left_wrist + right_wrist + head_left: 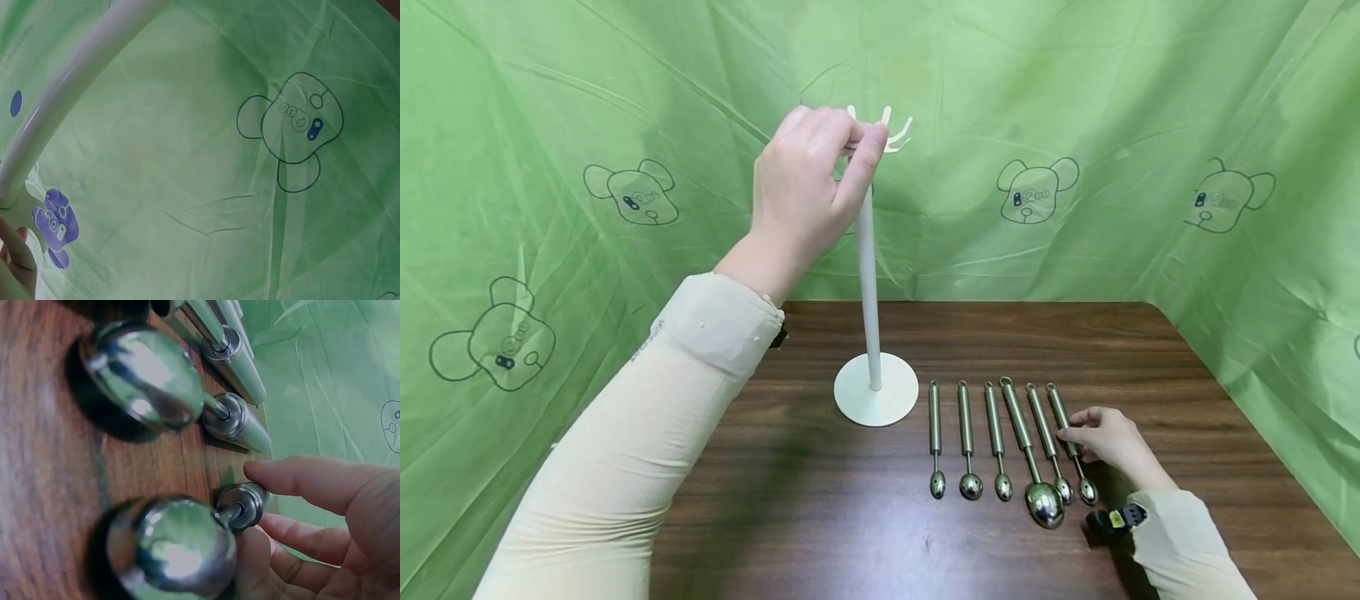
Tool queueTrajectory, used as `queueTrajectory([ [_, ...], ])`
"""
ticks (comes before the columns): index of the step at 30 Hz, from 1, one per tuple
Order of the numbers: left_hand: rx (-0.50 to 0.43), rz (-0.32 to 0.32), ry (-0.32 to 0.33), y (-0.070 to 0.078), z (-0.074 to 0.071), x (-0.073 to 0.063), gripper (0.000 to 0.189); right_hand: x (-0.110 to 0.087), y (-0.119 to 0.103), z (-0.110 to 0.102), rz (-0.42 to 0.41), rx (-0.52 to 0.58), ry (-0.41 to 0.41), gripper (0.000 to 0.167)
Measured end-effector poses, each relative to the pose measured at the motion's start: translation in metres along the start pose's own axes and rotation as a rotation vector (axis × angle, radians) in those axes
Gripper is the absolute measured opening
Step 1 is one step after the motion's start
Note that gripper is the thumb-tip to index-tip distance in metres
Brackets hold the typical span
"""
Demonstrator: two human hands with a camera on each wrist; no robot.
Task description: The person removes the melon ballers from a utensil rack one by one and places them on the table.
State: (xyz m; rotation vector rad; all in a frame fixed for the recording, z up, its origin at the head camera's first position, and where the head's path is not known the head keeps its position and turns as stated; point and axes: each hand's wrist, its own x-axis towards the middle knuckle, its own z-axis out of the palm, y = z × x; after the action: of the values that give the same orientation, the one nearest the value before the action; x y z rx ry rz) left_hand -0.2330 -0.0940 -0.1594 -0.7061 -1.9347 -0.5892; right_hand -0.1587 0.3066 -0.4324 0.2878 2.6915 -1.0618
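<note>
A white stand (pixel 868 283) rises from a round base, with several pale hooks (pixel 898 137) at its top. My left hand (pixel 808 171) is up there, thumb and forefinger pinching the hooked top, which it partly hides. The left wrist view shows the white pole (pixel 69 81) and a bit of the fingers. Several steel melon ballers lie in a row on the table, bowls toward me. My right hand (pixel 1112 442) pinches the handle of the rightmost melon baller (pixel 1060 412); its round bowl (pixel 178 550) looks large in the right wrist view.
Left of that one lie other melon ballers, among them a bigger scoop (pixel 1044 504) whose bowl is close to its neighbour. The stand's round base (pixel 876 412) is left of the row. Green printed cloth (pixel 962 233) surrounds the brown wooden table (pixel 850 517).
</note>
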Motion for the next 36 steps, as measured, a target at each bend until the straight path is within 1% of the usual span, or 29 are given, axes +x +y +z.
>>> queueTrajectory([
  [3, 0.001, -0.014, -0.017, -0.001, -0.001, -0.002, 0.035, 0.000, 0.000, 0.000, -0.004, 0.007, -0.001, 0.054],
  [10, 0.004, -0.025, -0.023, -0.003, -0.004, -0.005, 0.036, -0.003, 0.000, -0.007, -0.037, -0.019, -0.010, 0.058],
  [14, 0.000, -0.043, -0.033, -0.002, -0.008, -0.005, 0.037, -0.006, -0.006, -0.014, -0.070, 0.030, 0.007, 0.056],
  [16, -0.004, -0.043, -0.022, -0.002, -0.011, -0.007, 0.038, -0.007, -0.014, -0.019, -0.107, 0.043, 0.043, 0.056],
  [18, -0.001, -0.031, -0.003, -0.001, -0.013, -0.011, 0.038, -0.009, -0.024, -0.026, -0.151, 0.048, 0.095, 0.056],
  [21, 0.016, -0.009, 0.031, 0.000, -0.017, -0.020, 0.041, -0.011, -0.044, -0.034, -0.237, 0.050, 0.197, 0.054],
  [23, 0.026, -0.014, 0.024, 0.002, -0.019, -0.029, 0.047, -0.013, -0.057, -0.037, -0.301, 0.077, 0.262, 0.051],
  [25, 0.015, -0.045, -0.008, 0.006, -0.021, -0.038, 0.055, -0.016, -0.069, -0.039, -0.363, 0.102, 0.321, 0.048],
  [30, -0.013, -0.197, -0.151, 0.014, -0.027, -0.065, 0.074, -0.024, -0.102, -0.043, -0.479, 0.161, 0.419, 0.046],
  [32, 0.000, -0.243, -0.199, 0.017, -0.028, -0.076, 0.077, -0.028, -0.115, -0.043, -0.507, 0.178, 0.436, 0.047],
  [36, 0.037, -0.279, -0.250, 0.020, -0.029, -0.095, 0.082, -0.039, -0.137, -0.042, -0.526, 0.210, 0.428, 0.053],
])
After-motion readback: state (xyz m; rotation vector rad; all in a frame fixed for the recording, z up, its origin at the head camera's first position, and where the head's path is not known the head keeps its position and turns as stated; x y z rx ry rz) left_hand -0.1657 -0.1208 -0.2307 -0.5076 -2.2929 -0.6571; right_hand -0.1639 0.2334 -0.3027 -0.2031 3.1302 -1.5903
